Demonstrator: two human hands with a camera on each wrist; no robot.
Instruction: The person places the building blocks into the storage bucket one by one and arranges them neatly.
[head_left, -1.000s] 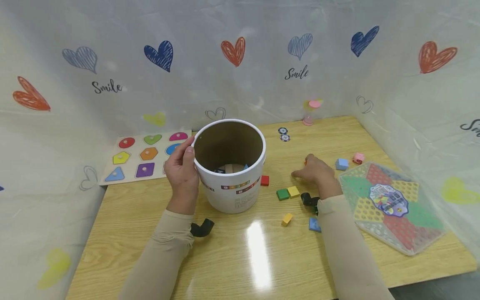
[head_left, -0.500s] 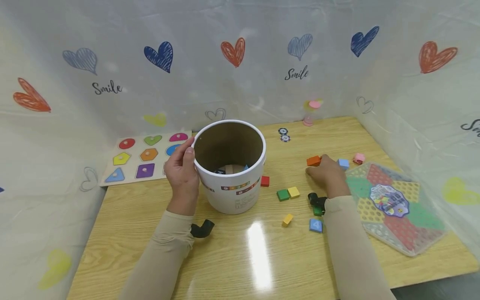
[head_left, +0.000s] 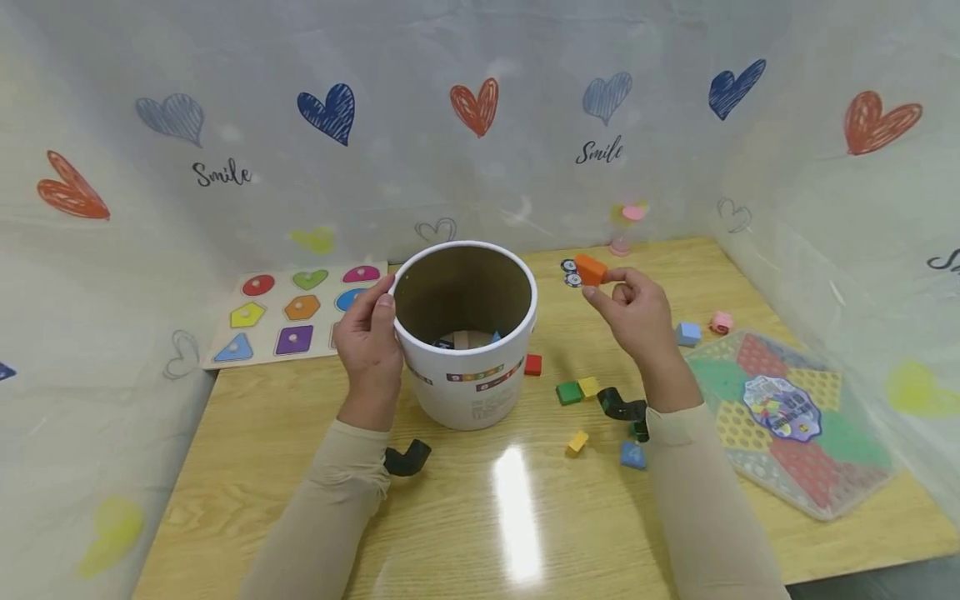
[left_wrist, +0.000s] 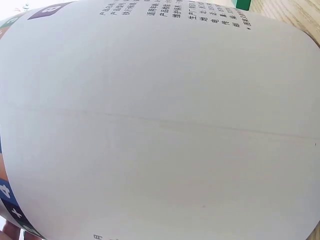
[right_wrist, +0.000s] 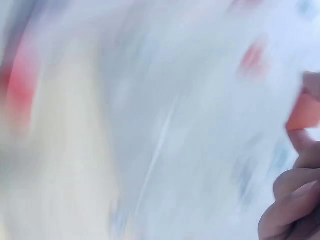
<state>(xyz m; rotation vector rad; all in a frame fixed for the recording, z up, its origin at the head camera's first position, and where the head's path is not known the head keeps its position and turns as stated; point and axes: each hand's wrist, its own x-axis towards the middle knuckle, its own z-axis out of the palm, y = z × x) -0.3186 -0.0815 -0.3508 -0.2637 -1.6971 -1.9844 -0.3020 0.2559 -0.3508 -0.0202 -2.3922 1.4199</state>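
A white cylindrical bucket (head_left: 461, 396) stands on the wooden table, with several small pieces visible at its bottom. My left hand (head_left: 369, 350) grips its rim from the left, thumb on the outer wall. In the left wrist view the printed bucket wall (left_wrist: 165, 125) fills nearly everything. Raised off the table to the right of the bucket, an orange block (head_left: 590, 269) is pinched between thumb and fingers of my right hand (head_left: 639, 321). The right wrist view is blurred, but the orange block (right_wrist: 305, 112) shows at its right edge.
Loose blocks lie right of the bucket: red (head_left: 533, 365), green (head_left: 568, 392), yellow (head_left: 576, 443) and blue (head_left: 633, 455). Poker chips (head_left: 572, 279) and a pink sand timer (head_left: 620, 244) are behind. A shape puzzle board (head_left: 266, 312) lies left, a hexagonal game board (head_left: 795, 433) right.
My right hand reached the orange block on the table, took hold of it and lifted it up toward the left. The left hand and bucket have stayed in place.
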